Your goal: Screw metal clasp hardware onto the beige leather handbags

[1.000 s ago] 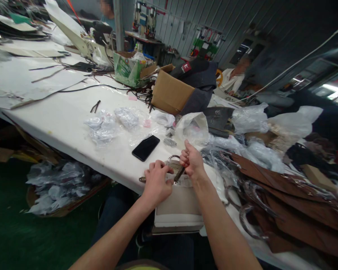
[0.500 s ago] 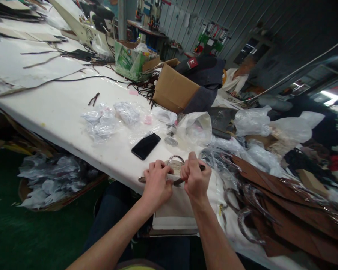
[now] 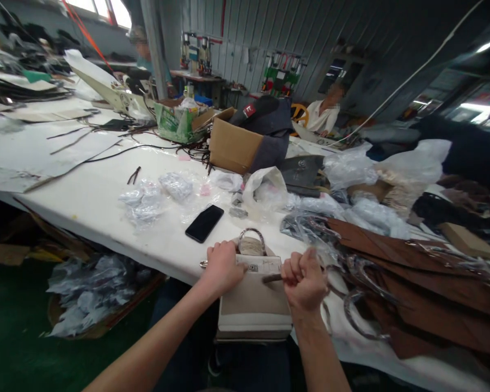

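A beige handbag point(image 3: 253, 299) stands upright at the table's near edge, above my lap. Its round handle point(image 3: 252, 231) rises at the back and looks wrapped in clear film. A small metal plate point(image 3: 251, 267) shows on the pale strip along the bag's top. My left hand point(image 3: 224, 267) is closed over the top left part of the bag, fingers curled on it. In a fist at the bag's upper right, my right hand point(image 3: 304, 277) grips a slim dark piece point(image 3: 273, 278). Its tip points left across the bag's front; I cannot make out whether it is a tool or a strap.
A black phone point(image 3: 204, 223) lies beyond my left hand. Behind it are crumpled plastic bags point(image 3: 142, 201), pincers point(image 3: 134, 175) and a cardboard box point(image 3: 231, 147). Brown leather pieces point(image 3: 375, 261) with wrapped handles pile up at right. A co-worker point(image 3: 324, 114) sits at the back.
My right hand has moved right and down, away from my left hand, with the dark piece still in it. The small plate now shows. The camera view has shifted.
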Action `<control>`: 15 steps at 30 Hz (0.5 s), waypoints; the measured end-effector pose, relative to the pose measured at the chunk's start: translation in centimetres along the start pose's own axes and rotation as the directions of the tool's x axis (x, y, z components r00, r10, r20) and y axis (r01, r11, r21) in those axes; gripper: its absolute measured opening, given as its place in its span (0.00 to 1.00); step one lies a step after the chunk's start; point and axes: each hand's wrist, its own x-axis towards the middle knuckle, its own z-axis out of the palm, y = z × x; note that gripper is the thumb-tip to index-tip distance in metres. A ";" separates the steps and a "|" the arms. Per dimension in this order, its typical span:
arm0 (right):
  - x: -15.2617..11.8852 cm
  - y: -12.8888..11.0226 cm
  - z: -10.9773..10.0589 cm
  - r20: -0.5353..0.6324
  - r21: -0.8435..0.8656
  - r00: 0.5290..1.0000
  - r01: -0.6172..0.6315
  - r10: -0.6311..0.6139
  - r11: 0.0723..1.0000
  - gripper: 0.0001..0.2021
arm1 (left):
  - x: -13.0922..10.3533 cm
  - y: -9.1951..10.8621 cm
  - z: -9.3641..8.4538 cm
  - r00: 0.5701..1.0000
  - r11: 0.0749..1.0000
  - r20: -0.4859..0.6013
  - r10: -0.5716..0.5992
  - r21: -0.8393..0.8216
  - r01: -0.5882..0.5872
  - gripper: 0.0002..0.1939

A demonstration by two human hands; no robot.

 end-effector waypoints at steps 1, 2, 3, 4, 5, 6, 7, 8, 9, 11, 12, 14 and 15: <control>-0.2 0.1 -0.5 -0.003 0.014 1.000 -0.013 0.013 1.000 0.31 | 0.3 0.1 -0.4 1.000 1.000 0.026 -0.007 -0.021 0.008 0.20; -0.3 0.2 -1.0 -0.005 0.035 1.000 -0.022 0.022 0.999 0.32 | 0.6 0.2 -0.8 0.998 0.997 0.066 -0.017 -0.074 0.022 0.20; -0.3 0.4 -1.4 -0.006 0.058 1.000 -0.028 0.028 0.998 0.32 | 0.9 0.2 -1.2 0.992 0.988 0.122 -0.017 -0.150 0.035 0.19; -0.3 0.5 -1.7 -0.008 0.076 0.999 -0.032 0.033 0.997 0.32 | 1.2 0.1 -1.6 0.982 0.970 0.186 -0.002 -0.239 0.047 0.18; -0.2 0.6 -1.9 -0.012 0.090 0.999 -0.036 0.037 0.995 0.32 | 1.5 0.0 -1.9 0.967 0.942 0.254 0.024 -0.328 0.063 0.17; 0.0 0.7 -2.1 -0.016 0.102 0.999 -0.043 0.045 0.994 0.33 | 1.8 -0.3 -2.0 0.945 0.909 0.323 0.047 -0.407 0.094 0.15; 0.2 0.8 -2.3 -0.022 0.113 0.998 -0.051 0.054 0.992 0.33 | 2.1 -0.6 -2.1 0.917 0.870 0.394 0.057 -0.471 0.148 0.14; 0.3 0.8 -2.4 -0.028 0.125 0.998 -0.060 0.064 0.990 0.33 | 2.4 -0.9 -2.0 0.888 0.826 0.458 0.047 -0.518 0.223 0.15; 0.5 0.9 -2.5 -0.031 0.136 0.997 -0.069 0.074 0.988 0.33 | 2.7 -1.2 -1.9 0.857 0.779 0.516 0.021 -0.545 0.309 0.16; 0.7 1.0 -2.6 -0.032 0.155 0.996 -0.083 0.089 0.984 0.33 | 3.4 -1.6 -1.4 0.803 0.696 0.595 -0.027 -0.566 0.443 0.19; 0.7 1.0 -2.5 -0.030 0.162 0.995 -0.087 0.093 0.983 0.33 | 3.7 -1.6 -1.2 0.788 0.668 0.614 -0.034 -0.573 0.475 0.20; 0.7 1.0 -2.3 -0.010 0.160 0.995 -0.092 0.095 0.983 0.32 | 4.1 -1.4 -0.9 0.766 0.642 0.642 -0.025 -0.577 0.505 0.23; 0.6 1.0 -2.1 0.005 0.151 0.996 -0.093 0.093 0.984 0.32 | 4.3 -1.1 -0.9 0.755 0.647 0.655 -0.021 -0.567 0.509 0.23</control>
